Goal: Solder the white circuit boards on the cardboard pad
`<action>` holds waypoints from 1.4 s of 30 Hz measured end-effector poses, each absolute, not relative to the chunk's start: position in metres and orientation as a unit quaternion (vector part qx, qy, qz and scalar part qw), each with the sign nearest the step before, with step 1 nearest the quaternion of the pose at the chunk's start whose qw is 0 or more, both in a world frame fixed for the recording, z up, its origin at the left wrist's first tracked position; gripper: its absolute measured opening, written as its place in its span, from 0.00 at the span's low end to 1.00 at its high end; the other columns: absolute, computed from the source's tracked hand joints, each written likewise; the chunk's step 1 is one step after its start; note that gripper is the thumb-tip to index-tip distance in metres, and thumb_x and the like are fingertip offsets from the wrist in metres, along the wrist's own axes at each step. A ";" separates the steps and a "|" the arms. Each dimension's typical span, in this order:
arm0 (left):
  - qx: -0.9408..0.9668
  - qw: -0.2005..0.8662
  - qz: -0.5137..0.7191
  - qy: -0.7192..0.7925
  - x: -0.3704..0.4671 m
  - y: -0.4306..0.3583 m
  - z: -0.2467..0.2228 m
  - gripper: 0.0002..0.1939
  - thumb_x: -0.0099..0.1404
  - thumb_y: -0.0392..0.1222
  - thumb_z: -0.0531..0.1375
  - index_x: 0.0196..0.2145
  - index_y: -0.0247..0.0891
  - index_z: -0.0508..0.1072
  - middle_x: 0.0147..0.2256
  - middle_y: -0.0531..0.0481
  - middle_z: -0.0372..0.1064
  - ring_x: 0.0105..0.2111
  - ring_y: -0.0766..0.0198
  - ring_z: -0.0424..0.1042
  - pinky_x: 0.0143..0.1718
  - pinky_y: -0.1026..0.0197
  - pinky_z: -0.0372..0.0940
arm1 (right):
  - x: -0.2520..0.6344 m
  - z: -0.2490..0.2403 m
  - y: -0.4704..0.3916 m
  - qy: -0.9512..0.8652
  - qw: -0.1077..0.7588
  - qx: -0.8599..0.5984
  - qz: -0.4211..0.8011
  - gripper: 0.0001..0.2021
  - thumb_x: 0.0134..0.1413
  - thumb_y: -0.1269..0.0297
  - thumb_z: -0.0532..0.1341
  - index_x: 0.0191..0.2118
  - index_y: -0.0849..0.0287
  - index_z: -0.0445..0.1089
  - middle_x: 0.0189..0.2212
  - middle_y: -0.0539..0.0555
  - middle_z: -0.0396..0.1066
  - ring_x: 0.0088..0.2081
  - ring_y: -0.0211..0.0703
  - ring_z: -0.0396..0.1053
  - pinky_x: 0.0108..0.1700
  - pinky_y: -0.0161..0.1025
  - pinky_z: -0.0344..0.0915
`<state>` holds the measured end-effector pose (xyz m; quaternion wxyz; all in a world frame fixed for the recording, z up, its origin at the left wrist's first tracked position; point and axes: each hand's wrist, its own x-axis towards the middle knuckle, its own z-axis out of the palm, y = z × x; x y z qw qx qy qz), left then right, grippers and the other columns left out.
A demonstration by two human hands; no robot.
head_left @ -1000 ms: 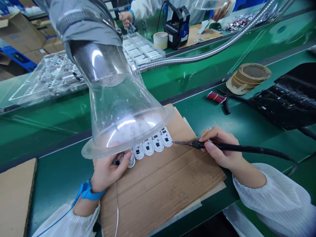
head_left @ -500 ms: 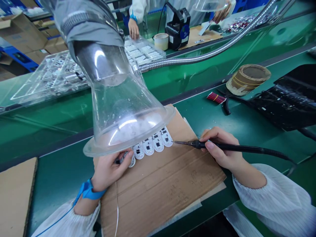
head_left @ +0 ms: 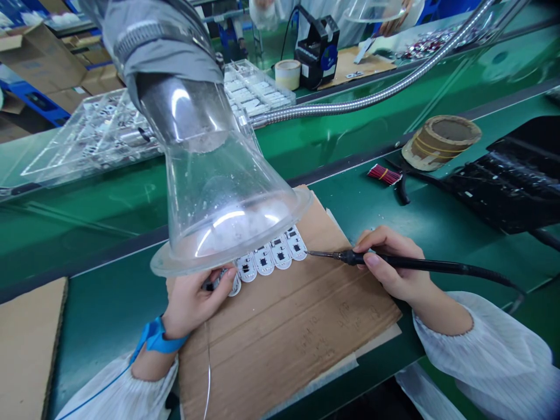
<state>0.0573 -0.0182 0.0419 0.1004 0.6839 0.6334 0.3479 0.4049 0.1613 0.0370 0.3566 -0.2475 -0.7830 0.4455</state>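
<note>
My right hand (head_left: 389, 259) grips a soldering iron (head_left: 406, 262), its tip touching or nearly touching the right end of a row of white circuit boards (head_left: 280, 254). These rounded boards, with small black chips, lie joined side by side on a cardboard sheet (head_left: 297, 326). At the row's left end, my left hand (head_left: 192, 300) is closed, thumb against the boards. Thin silvery solder wire (head_left: 209, 373) runs out from under this hand; its fingertips are partly hidden beneath a clear funnel-shaped hood (head_left: 223, 198). A blue strap (head_left: 160, 338) circles my left wrist.
A metal flexible arm (head_left: 350, 105) crosses above the bench. Red wires in a bundle (head_left: 384, 174), a cardboard roll (head_left: 441, 140) and a black tray-like thing (head_left: 516, 175) lie at right. Beyond the green divider are clear trays (head_left: 258, 87) and a co-worker's hand (head_left: 396, 20).
The co-worker's hand on the left has lifted away from the clear tray, up and back. My two hands, the iron and the boards look unmoved; the view has shifted slightly.
</note>
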 end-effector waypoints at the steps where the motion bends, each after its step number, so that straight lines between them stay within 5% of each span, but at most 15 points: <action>1: 0.684 0.099 0.348 0.633 0.057 -0.018 0.042 0.04 0.74 0.36 0.61 0.38 0.39 0.74 0.28 0.54 0.65 0.26 0.66 0.62 0.31 0.62 0.59 | 0.405 0.037 0.161 -0.783 0.361 -0.242 0.445 0.05 0.68 0.58 0.62 0.42 0.52 0.72 0.31 0.53 0.73 0.27 0.41 0.70 0.28 0.40 0.65; 42: 0.694 0.087 0.337 0.630 0.060 -0.014 0.045 0.06 0.74 0.35 0.60 0.37 0.39 0.74 0.26 0.56 0.62 0.26 0.67 0.62 0.30 0.62 0.58 | 0.399 0.039 0.159 -0.828 0.308 -0.215 0.416 0.02 0.68 0.65 0.61 0.44 0.53 0.70 0.31 0.50 0.74 0.27 0.37 0.71 0.28 0.35 0.65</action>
